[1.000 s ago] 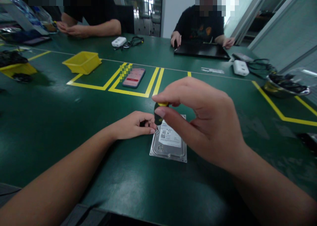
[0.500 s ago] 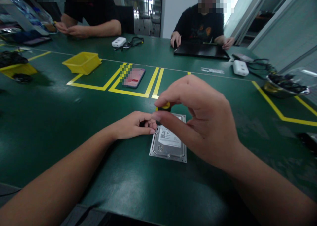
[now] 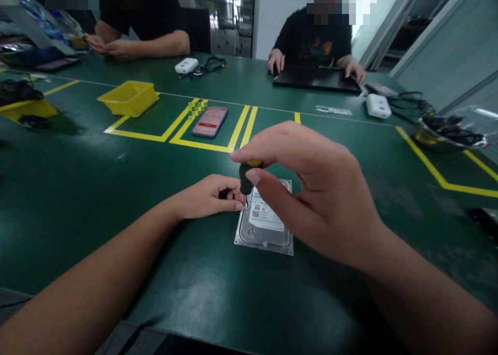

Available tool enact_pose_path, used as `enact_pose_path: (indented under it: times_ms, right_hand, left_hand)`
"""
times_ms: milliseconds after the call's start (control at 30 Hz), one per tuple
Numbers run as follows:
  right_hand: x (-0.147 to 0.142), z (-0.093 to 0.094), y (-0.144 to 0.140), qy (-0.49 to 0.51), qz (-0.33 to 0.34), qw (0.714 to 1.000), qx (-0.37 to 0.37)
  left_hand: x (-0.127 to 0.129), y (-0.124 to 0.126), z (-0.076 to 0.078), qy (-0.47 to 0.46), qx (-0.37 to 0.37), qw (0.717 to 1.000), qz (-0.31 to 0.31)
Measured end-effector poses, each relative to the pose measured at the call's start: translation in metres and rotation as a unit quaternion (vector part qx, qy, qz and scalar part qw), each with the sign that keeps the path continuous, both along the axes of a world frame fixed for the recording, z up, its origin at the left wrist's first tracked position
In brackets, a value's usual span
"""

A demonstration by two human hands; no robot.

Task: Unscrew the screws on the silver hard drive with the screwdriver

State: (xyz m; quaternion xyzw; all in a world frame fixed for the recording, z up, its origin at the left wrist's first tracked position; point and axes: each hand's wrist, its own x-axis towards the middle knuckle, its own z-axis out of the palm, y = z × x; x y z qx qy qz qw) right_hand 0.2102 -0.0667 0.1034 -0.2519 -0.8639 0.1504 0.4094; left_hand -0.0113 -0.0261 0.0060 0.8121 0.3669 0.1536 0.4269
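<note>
A silver hard drive (image 3: 265, 241) with a white label lies flat on the green table. My right hand (image 3: 327, 189) holds a short black-and-yellow screwdriver (image 3: 246, 177) upright between thumb and forefinger, over the drive's left side. The shaft points down there; whether its tip sits in a screw cannot be made out. At the drive's left edge, my left hand (image 3: 218, 196) rests on the table, its fingers curled and closed against that edge beside the shaft. Part of the drive is hidden behind my right hand.
Beyond the drive are a phone (image 3: 210, 122), a yellow bin (image 3: 128, 99) and yellow tape outlines. A bowl of dark parts (image 3: 447, 137) stands to the right, a filled yellow bin (image 3: 31, 110) to the left. Across the table sit two people, one with hands on a black panel (image 3: 317, 80).
The fingers of my right hand have shifted around the screwdriver handle, exposing more of it. My left hand and the hard drive stay put. The right-hand co-worker's hand has moved onto the panel.
</note>
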Motion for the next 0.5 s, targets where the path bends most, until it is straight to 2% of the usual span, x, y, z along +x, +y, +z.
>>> enact_pose_path:
  times_ms: [300,500]
  right_hand:
    - [0.0024,0.0001,-0.0002,0.012,0.052,0.998,-0.031]
    - [0.0027,0.0051,-0.002,-0.024,0.023,0.999,-0.024]
  left_hand:
    - [0.0004,-0.0014,0.0017,0.002,0.005,1.0,0.006]
    - [-0.0003,0.0002,-0.0007,-0.002,0.01,1.0,0.0]
